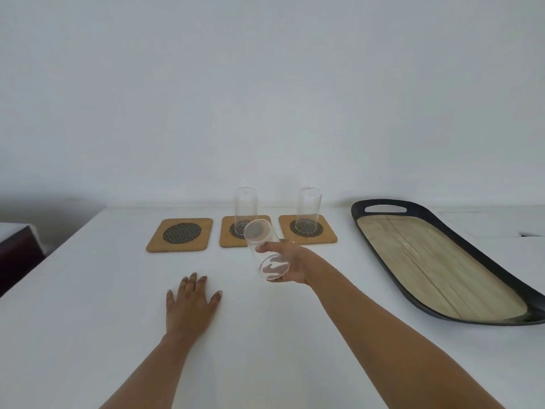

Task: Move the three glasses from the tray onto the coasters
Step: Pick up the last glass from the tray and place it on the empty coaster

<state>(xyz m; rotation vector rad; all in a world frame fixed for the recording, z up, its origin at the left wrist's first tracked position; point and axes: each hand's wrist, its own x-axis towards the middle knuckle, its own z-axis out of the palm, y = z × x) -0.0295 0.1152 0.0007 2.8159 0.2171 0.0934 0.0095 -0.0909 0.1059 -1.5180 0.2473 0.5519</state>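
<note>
A person's two bare arms reach forward over a white table (88, 320) that meets a plain white wall. The right hand (290, 262) is raised above the tabletop, fingers curled and clamped around a clear, empty glass (265, 250). This held glass is tilted steeply, its round base turned toward the camera and its open mouth pointing away toward the coasters, so that it partly overlaps the view of the middle one. The left hand (190, 302) lies flat on the table, palm down, fingers spread apart and holding nothing. Along the far edge of the table sit three square cork-coloured coasters in a row, each with a dark woven circle in its centre. The left coaster (180, 234) is bare. The middle coaster (227, 236) carries a tall clear glass (246, 208) standing upright on its dark circle. The right coaster (327, 233) carries another tall clear glass (308, 209), also upright. To the right of the coasters, well apart from the hands, lies a long oval tray (398, 211) with a dark raised rim, a cut-out handle at its far end, and a pale wooden floor; no glasses stand on it. At the far left edge a dark piece of furniture (17, 255) shows beside the table.
</note>
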